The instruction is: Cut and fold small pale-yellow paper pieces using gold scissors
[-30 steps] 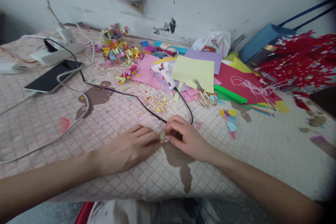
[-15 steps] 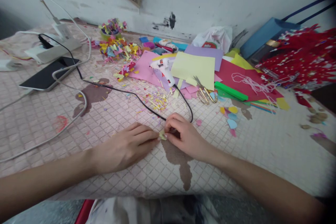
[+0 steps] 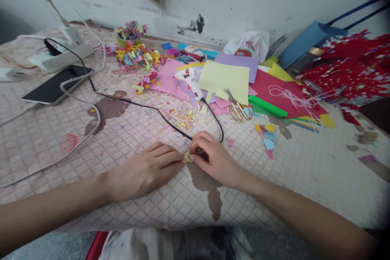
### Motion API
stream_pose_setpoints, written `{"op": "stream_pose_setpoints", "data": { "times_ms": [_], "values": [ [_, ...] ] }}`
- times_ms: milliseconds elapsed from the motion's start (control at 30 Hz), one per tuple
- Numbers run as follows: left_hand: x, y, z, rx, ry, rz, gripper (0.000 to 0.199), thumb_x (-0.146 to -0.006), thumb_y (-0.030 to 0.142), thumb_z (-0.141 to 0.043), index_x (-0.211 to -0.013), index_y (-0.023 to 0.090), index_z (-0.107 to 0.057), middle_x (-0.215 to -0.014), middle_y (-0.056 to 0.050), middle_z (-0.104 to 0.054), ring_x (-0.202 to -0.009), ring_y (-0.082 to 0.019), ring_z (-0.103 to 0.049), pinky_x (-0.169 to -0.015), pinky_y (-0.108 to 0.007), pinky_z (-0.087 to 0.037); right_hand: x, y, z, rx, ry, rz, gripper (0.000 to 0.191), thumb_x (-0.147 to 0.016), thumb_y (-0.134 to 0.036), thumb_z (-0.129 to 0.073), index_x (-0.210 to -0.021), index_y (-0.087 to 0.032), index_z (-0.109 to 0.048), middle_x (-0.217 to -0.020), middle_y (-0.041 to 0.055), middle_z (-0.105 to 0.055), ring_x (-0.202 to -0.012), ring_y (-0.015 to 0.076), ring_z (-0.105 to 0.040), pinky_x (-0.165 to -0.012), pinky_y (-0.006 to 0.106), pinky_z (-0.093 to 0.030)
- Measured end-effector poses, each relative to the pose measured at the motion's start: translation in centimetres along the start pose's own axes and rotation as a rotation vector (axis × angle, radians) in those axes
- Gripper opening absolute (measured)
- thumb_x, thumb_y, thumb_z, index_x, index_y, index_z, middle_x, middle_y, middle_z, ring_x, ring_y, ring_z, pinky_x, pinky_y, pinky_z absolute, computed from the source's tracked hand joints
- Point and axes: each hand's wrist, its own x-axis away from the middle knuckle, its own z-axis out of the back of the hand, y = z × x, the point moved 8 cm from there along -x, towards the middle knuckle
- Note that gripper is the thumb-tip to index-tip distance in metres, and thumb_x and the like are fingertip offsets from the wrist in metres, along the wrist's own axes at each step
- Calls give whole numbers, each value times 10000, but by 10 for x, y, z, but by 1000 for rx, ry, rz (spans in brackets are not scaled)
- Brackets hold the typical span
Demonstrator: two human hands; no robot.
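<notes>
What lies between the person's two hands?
In the head view, a small pale-yellow piece, apparently paper, lies between the left hand and right hand.

"What do the hands have?"

"Near the centre of the frame, the left hand [image 3: 149, 170] and right hand [image 3: 216, 160] both touch a small pale-yellow paper piece [image 3: 187, 157]; its exact shape is hard to make out."

"And above them?"

"A glue gun [image 3: 191, 83] lies on paper sheets [image 3: 225, 77], with scissors [image 3: 234, 102] to its right."

"The left side?"

"A phone [image 3: 55, 86] lies just below a power strip [image 3: 48, 63], upper left of the frame."
</notes>
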Motion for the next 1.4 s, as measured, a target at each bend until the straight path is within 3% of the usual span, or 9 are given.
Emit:
{"op": "stream_pose_setpoints", "data": {
  "times_ms": [833,967,1400],
  "values": [
    [1,-1,-3,2,23,-1,347,-877,153,-382,-1218,116,-438,-1068,-108,-587,-992,-223,-498,-847,-386,-415,0,0,-3,58,8,20,146,-758,-38,-487,-745,-181,-459,-882,33,-479,-825,145,-474,-735,280,-408],
    [0,0,-4,-15,-25,-11,374,-884,162,-363,-1254,130,-407,-1066,-105,-583,-997,-226,-498,-842,-381,-415,-1,1,-2,33,9,9,148,-756,-36,-492,-749,-181,-465,-878,31,-473,-833,146,-478,-738,279,-411],
    [-2,3,-1,-45,-2,-16,297,-877,165,-389,-1149,128,-501,-1012,-93,-589,-975,-215,-501,-838,-371,-414,-3,4,1,-72,16,-20,175,-735,-13,-493,-763,-186,-484,-845,6,-463,-781,117,-491,-674,245,-425]
  ]
}}
